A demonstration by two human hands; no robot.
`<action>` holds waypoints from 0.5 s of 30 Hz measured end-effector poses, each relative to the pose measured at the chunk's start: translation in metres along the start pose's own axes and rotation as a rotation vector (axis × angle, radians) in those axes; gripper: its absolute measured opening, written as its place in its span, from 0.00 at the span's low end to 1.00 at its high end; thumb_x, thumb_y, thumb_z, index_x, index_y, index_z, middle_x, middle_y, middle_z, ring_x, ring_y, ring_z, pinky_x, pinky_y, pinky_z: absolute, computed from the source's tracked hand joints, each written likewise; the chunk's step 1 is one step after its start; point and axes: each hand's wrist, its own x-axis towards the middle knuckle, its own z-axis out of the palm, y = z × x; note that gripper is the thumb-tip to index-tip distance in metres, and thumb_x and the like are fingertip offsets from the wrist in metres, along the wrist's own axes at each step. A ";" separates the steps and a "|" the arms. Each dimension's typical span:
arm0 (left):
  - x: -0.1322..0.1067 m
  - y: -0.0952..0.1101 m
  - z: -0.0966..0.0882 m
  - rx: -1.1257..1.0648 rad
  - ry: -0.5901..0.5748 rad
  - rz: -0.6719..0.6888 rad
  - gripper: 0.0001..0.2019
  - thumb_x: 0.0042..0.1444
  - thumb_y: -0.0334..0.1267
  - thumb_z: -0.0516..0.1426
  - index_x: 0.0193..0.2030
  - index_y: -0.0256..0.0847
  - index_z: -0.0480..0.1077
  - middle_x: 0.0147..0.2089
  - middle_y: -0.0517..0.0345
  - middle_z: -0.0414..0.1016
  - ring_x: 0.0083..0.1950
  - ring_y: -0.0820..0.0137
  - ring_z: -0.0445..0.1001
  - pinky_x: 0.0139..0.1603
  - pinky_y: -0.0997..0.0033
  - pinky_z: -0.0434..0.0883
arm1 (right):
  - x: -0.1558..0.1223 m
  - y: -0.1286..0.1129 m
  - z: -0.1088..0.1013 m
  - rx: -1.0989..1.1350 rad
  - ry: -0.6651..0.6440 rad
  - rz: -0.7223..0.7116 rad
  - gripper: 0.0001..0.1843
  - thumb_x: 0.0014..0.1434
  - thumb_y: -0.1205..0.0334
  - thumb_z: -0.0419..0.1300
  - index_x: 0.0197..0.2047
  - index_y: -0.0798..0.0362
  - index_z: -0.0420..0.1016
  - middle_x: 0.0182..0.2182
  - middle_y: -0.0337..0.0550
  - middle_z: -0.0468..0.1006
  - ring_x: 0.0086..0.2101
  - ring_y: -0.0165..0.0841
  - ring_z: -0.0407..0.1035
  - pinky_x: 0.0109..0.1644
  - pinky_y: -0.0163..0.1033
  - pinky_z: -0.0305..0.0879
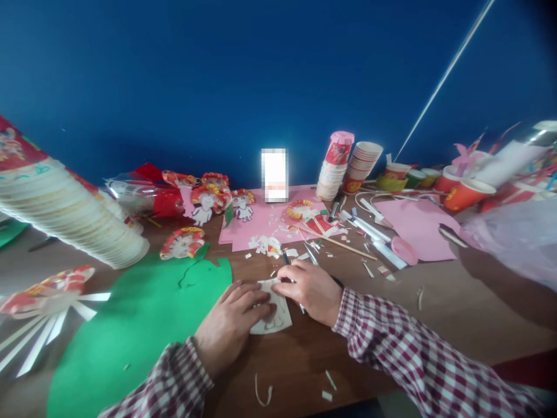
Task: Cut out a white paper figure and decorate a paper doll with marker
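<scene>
A small white paper piece (276, 318) with a faint line drawing lies on the brown tabletop between my hands. My left hand (235, 322) holds its left side, with curved fingers and the thumb over the edge. At the upper right edge, the bent fingers of my right hand (311, 290) hold the same piece. A slim pen-like tool (285, 255) shows above and below my right hand; its middle is hidden, and I cannot tell whether the hand touches it. Just beyond, a thin metallic tool (311, 253) points away from me.
A large green sheet (143, 325) lies left, below a leaning stack of paper cups (73, 209). Pink sheets (243, 229), paper scraps (263, 245) and cut-out figures (204, 206) lie ahead. Cup stacks (333, 168) stand by the blue wall (195, 75); orange cups (467, 194) sit right.
</scene>
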 end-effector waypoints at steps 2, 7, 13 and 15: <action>0.000 0.000 0.000 0.000 0.014 -0.003 0.17 0.56 0.26 0.49 0.48 0.45 0.69 0.49 0.54 0.71 0.57 0.61 0.62 0.57 0.50 0.61 | 0.000 0.000 0.001 -0.002 0.000 0.006 0.11 0.63 0.69 0.51 0.42 0.50 0.73 0.41 0.42 0.71 0.39 0.32 0.61 0.44 0.38 0.60; 0.000 0.001 0.000 -0.001 0.005 -0.001 0.17 0.56 0.26 0.49 0.48 0.45 0.68 0.50 0.54 0.71 0.57 0.61 0.61 0.57 0.48 0.61 | 0.000 0.000 0.000 -0.015 -0.010 0.001 0.11 0.63 0.68 0.51 0.42 0.51 0.73 0.41 0.43 0.71 0.38 0.32 0.61 0.44 0.38 0.60; 0.000 0.000 0.001 -0.010 0.007 0.002 0.16 0.56 0.26 0.49 0.49 0.46 0.68 0.50 0.55 0.70 0.57 0.61 0.61 0.57 0.49 0.60 | 0.000 0.000 0.000 -0.010 -0.017 0.010 0.12 0.63 0.69 0.50 0.42 0.51 0.73 0.41 0.43 0.71 0.39 0.32 0.60 0.44 0.38 0.60; 0.000 0.000 0.000 -0.011 0.008 0.007 0.16 0.56 0.27 0.49 0.49 0.46 0.68 0.50 0.54 0.70 0.57 0.61 0.61 0.57 0.50 0.60 | 0.000 0.000 0.000 -0.008 -0.016 0.014 0.12 0.63 0.69 0.50 0.42 0.51 0.73 0.41 0.42 0.71 0.39 0.32 0.60 0.44 0.38 0.60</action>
